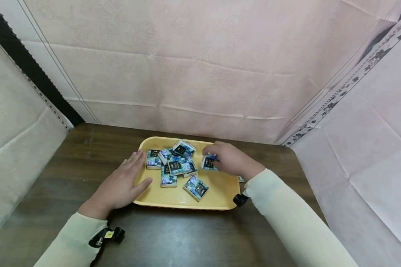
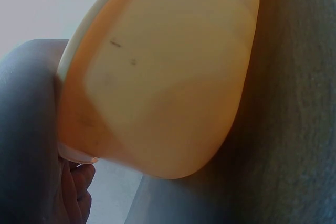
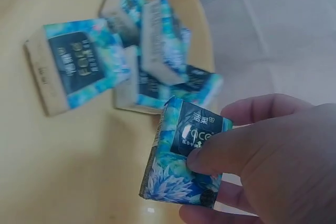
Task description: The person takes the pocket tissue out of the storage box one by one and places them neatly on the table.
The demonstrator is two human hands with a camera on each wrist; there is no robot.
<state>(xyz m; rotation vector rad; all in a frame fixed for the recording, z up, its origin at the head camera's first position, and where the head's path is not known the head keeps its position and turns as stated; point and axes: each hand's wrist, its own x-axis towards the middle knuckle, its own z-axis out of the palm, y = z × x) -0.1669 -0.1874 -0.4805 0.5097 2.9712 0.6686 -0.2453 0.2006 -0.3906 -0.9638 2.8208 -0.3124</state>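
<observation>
My right hand (image 1: 232, 159) pinches a small blue-patterned tissue pack (image 3: 176, 174) with a black label, thumb across its front and fingers behind. It holds the pack over the right half of a yellow tray (image 1: 217, 194). At the tray's left edge lies my left hand (image 1: 120, 187), fingers straight along the rim and thumb over the inside. The left wrist view shows mostly the tray's outer wall (image 2: 178, 77). Several matching tissue packs (image 1: 179, 165) sit in a loose overlapping heap left of the held one. A single pack (image 1: 196, 188) lies apart, nearer the front rim.
The tray stands on a dark wooden table (image 1: 173, 237). Beyond the tray's right rim, another pack (image 1: 241, 179) shows partly behind my right wrist. Pale cloth walls (image 1: 187, 74) enclose the table at the back and both sides.
</observation>
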